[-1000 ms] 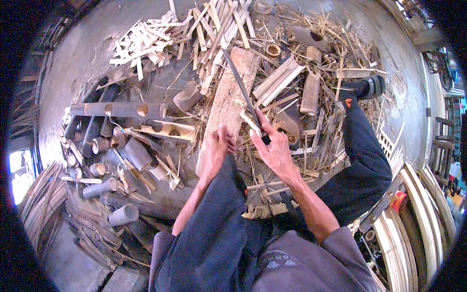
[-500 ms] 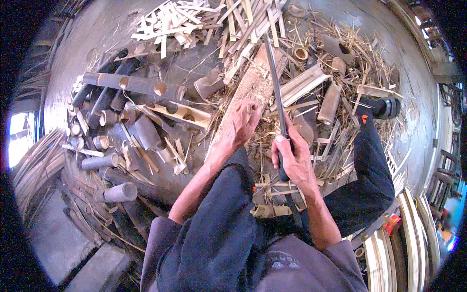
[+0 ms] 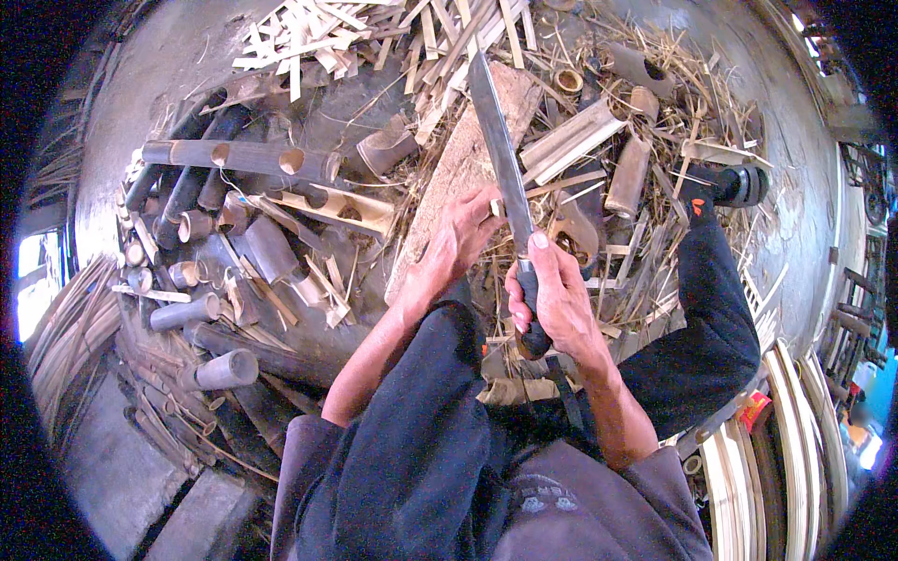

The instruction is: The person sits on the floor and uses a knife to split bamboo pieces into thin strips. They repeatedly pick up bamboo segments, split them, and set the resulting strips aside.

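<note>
My right hand [image 3: 552,294] grips the dark handle of a long knife [image 3: 498,150], thumb laid along its spine, the blade pointing up and away over a wooden chopping block [image 3: 458,168]. My left hand [image 3: 460,241] rests on the near end of that block, its fingertips pinching a small pale bamboo piece [image 3: 496,207] right beside the blade. Both forearms come up past my dark-trousered knees.
Cut bamboo tubes [image 3: 234,157] and short sections [image 3: 224,369] lie heaped to the left. Pale split strips [image 3: 309,37] are piled at the top, shavings and split pieces [image 3: 571,140] on the right. My shoe [image 3: 734,185] rests at the right. Curved bamboo slats [image 3: 795,449] lean at the lower right.
The knife has swung upright, from slanting toward the upper left to pointing up over the block. My left hand shifted from flat on the block to pinching the small piece by the blade.
</note>
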A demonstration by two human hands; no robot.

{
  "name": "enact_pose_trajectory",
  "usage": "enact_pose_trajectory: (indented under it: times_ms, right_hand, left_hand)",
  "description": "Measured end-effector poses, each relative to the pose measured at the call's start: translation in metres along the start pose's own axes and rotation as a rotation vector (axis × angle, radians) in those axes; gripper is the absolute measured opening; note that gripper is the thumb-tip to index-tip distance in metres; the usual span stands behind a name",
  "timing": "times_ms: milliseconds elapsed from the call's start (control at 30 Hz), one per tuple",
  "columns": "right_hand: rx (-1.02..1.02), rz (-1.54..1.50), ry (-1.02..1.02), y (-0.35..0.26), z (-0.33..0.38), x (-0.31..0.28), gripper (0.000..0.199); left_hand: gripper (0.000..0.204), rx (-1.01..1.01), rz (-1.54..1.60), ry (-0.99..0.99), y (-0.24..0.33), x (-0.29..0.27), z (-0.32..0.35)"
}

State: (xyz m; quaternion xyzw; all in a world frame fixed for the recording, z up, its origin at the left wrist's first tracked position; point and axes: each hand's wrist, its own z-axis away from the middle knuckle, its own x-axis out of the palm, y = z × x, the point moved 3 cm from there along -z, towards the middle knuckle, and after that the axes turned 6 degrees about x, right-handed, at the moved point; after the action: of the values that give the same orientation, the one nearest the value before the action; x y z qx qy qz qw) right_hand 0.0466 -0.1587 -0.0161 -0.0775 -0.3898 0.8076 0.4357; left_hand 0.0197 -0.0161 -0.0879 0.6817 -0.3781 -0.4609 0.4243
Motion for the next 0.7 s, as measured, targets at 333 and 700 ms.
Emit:
enact_pose_trajectory:
  times_ms: [333, 700]
  right_hand:
    - [-0.016, -0.006, 0.022, 0.0000, 0.0019, 0.0004, 0.047]
    - [-0.044, 0.036, 0.001, -0.0013, 0.0025, 0.0001, 0.044]
  left_hand:
    - [0.024, -0.062, 0.025, -0.003, 0.0043, 0.0000, -0.0031]
    - [0.020, -0.051, -0.032, 0.011, -0.0033, 0.0023, -0.0037]
